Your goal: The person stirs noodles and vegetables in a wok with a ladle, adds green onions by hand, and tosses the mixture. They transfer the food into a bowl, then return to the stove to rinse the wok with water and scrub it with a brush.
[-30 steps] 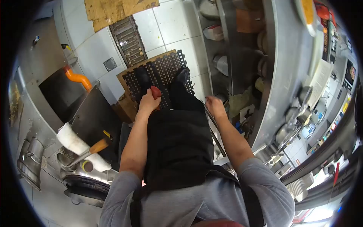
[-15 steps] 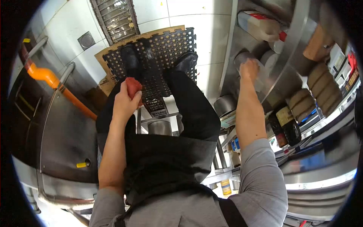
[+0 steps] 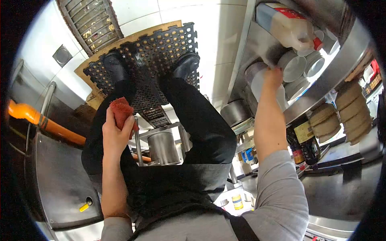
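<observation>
Your left hand [image 3: 115,135] grips a red cloth [image 3: 121,111] between thumb and fingers; it looks soft, light, best held by its bunched middle. At your right hand [image 3: 274,78], whose grip I cannot tell, a cloudy tub [image 3: 256,78] seems light, slippery, best held round its sides.

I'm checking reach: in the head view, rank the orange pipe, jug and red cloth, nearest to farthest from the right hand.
From the right hand:
1. Jug, on the right-side shelf.
2. Red cloth, in the left hand.
3. Orange pipe, at the far left.
</observation>
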